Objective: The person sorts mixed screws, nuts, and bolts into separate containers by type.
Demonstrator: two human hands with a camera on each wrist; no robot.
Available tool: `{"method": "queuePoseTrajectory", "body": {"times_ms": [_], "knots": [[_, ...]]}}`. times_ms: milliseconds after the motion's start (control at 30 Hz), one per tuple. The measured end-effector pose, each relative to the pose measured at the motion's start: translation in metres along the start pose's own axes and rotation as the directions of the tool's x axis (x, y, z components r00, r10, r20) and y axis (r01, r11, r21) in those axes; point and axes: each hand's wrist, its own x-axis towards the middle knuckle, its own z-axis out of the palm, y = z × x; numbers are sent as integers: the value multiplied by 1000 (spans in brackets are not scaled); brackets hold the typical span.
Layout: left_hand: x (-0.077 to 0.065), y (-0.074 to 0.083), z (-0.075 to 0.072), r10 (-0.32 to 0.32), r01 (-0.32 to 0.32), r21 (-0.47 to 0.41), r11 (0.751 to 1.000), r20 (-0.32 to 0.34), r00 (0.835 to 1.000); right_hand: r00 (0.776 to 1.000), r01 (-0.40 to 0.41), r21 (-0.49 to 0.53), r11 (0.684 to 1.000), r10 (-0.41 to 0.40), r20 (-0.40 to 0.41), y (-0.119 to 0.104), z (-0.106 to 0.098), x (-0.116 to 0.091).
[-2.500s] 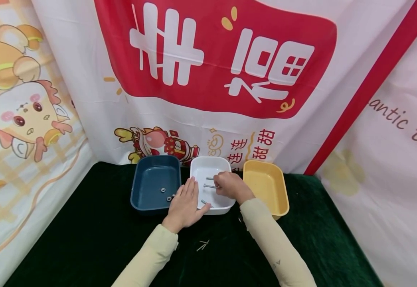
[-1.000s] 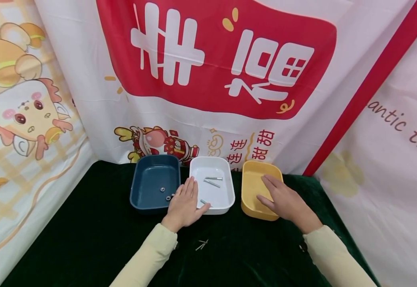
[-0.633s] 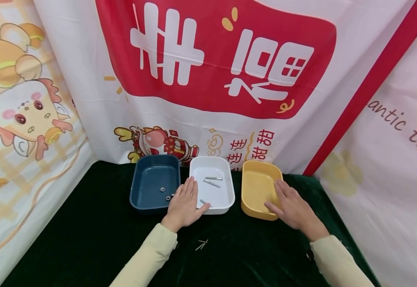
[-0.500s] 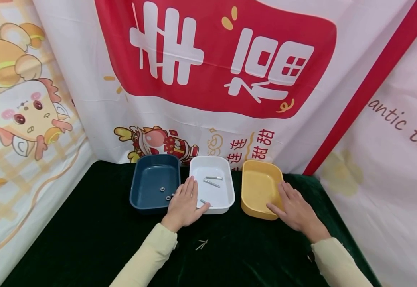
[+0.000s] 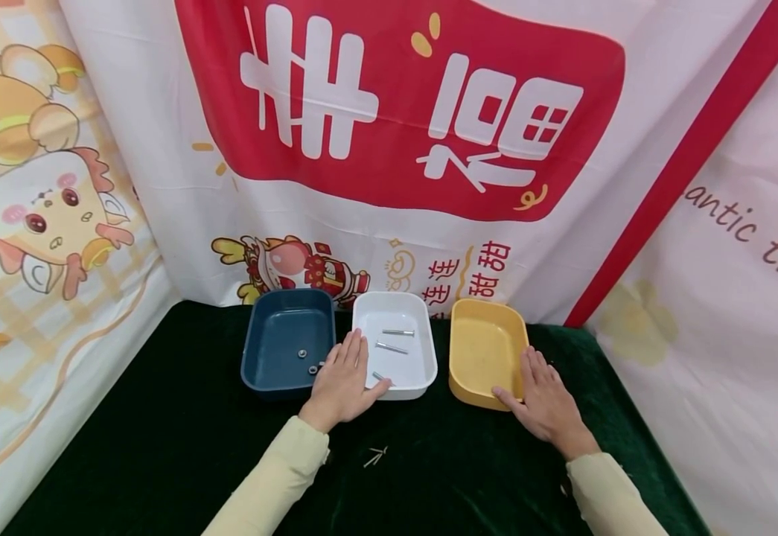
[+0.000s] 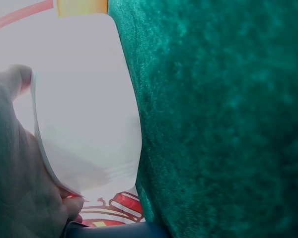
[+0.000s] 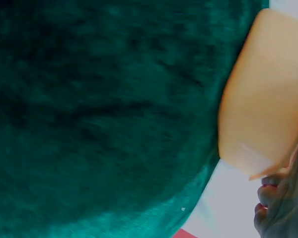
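My left hand (image 5: 342, 383) rests with fingers extended over the left front corner of a white box (image 5: 425, 383), its thumb across the front rim. In the left wrist view the thumb and fingers lie along that box's rim. Two bolts (image 5: 398, 333) lie in the back half of the white box; another bolt (image 5: 380, 378) sits near the thumb, partly covered. My right hand (image 5: 549, 398) lies flat-fingered on the right front edge of a yellow box (image 5: 485, 350), thumb over the rim. Nothing is visible inside the yellow box.
A dark blue box (image 5: 288, 324) on the left holds several nuts (image 5: 302, 353), one partly behind the left hand. Several thin screws (image 5: 375, 456) lie on the green cloth (image 5: 429, 476) in front. A printed white curtain (image 5: 529, 253) hangs right behind the boxes.
My right hand let go of a bolt in the white box, moved over the yellow box and settled on its right edge. One bolt has turned slightly. The left hand stayed put.
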Motion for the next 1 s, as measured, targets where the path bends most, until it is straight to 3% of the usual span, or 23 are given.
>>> {"method": "queuePoseTrajectory", "body": {"times_ms": [300,500,733,900,1000], "knots": [[-3,-2,-10,-16,16,-100,995,9,1000,1000,3,-10,1000,-3,-13,0,4,3],[-12,1,-31,34,-38,-151,988,-29,999,1000,-9,-7,1000,9,-2,2,5,1],[-41,7,-71,132,-146,-112,983,-126,983,1000,-13,12,1000,13,-1,0,5,-1],[-63,11,-86,200,-212,-129,969,-98,975,1000,-11,7,1000,11,-5,2,6,-1],[-72,11,-85,240,-241,-160,957,-26,970,1000,-2,2,1000,2,-3,2,6,0]]}}
